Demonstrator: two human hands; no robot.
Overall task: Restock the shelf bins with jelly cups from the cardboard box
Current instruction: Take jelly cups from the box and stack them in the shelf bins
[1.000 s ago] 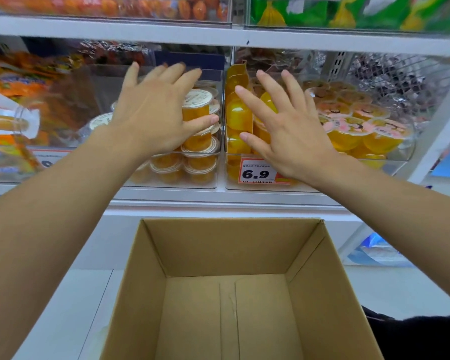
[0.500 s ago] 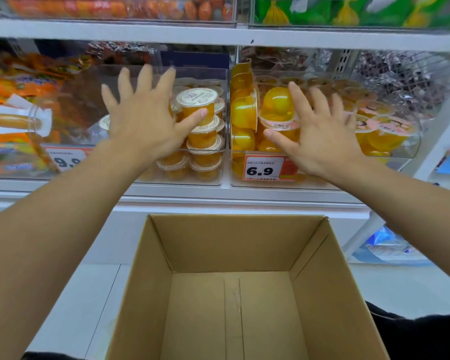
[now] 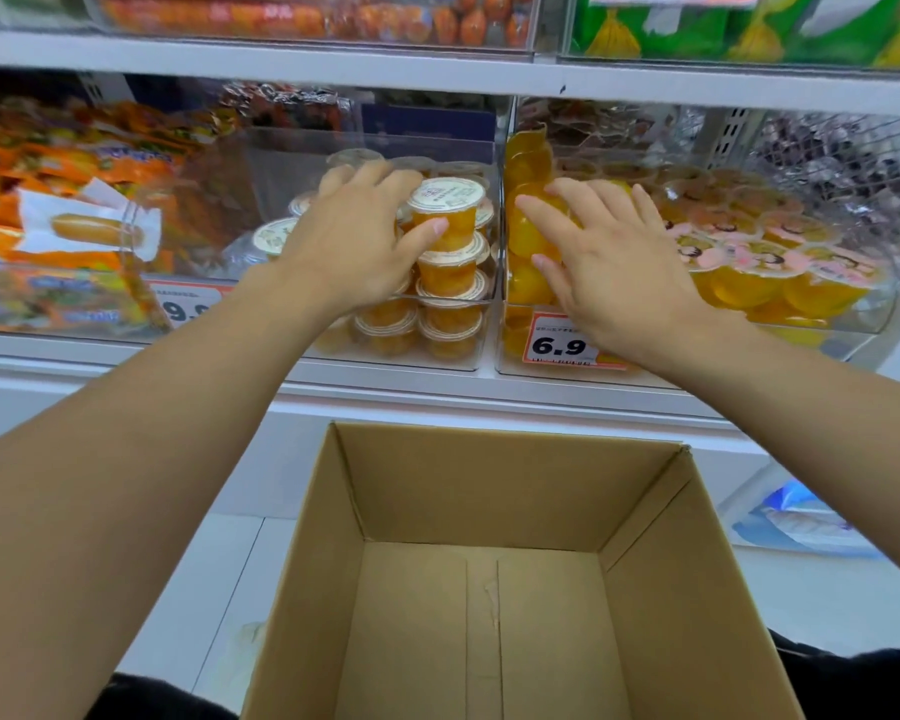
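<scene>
The open cardboard box (image 3: 489,485) below the shelf shows only its bare bottom. On the shelf, a clear left bin (image 3: 365,140) holds stacked small orange jelly cups with white lids (image 3: 450,275). My left hand (image 3: 354,246) lies over these stacks, its thumb touching the side of the top cup (image 3: 447,207); its fingertips reach over cups behind and are partly hidden. The clear right bin (image 3: 876,317) holds larger yellow jelly cups (image 3: 749,280). My right hand (image 3: 614,272) rests flat on those at the bin's left end, fingers spread.
Price tags read 6.9 (image 3: 559,346) on the right bin and 9-something (image 3: 185,304) further left. Orange snack packs (image 3: 63,210) fill the bin at left. An upper shelf (image 3: 437,65) with more goods hangs close above both hands. White floor surrounds the box.
Both hands were raised and spread in front of the bins; they have come down onto the cups. The left thumb now touches the top cup, and the right hand moved left.
</scene>
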